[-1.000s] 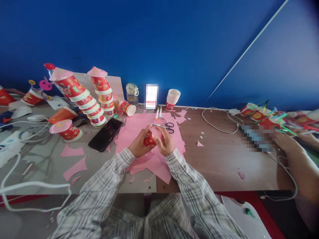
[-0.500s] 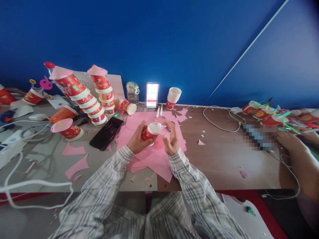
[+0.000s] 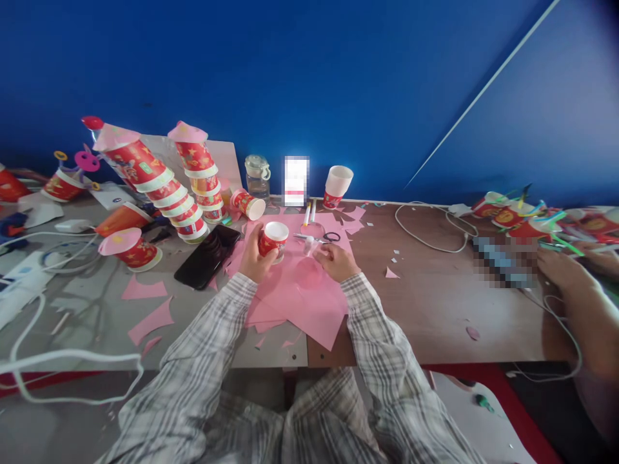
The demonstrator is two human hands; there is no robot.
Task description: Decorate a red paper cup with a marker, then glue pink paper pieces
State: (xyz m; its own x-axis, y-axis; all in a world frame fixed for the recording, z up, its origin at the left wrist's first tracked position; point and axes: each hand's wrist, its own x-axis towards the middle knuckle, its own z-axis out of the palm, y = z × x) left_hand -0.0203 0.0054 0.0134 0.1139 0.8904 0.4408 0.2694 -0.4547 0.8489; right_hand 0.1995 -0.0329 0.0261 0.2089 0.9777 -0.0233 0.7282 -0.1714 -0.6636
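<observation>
My left hand [image 3: 255, 256] is wrapped round a red patterned paper cup [image 3: 273, 242], whose white rim tilts slightly toward me. To its right, the fingertips of my right hand [image 3: 337, 260] pinch a small clear piece with a white end [image 3: 310, 244]; its exact kind is too small to make out. Both hands are over overlapping pink paper sheets [image 3: 300, 299]. Just beyond the right hand lies a pair of scissors [image 3: 331, 237] with dark handles. Two white pens [image 3: 313, 210] rest behind them.
Left stand leaning towers of stacked red cups [image 3: 169, 200], near a black phone [image 3: 207, 258]. A glass jar [image 3: 257, 178] and nested cups [image 3: 338, 187] stand by the blue wall. Paper scraps [image 3: 153, 321] and cables [image 3: 72, 354] lie left. Another person's arm [image 3: 575, 290] rests at right.
My left hand has moved the cup a little left and turned it more upright. My right hand has gone from spread fingers to pinching the small clear piece, uncovering the scissors.
</observation>
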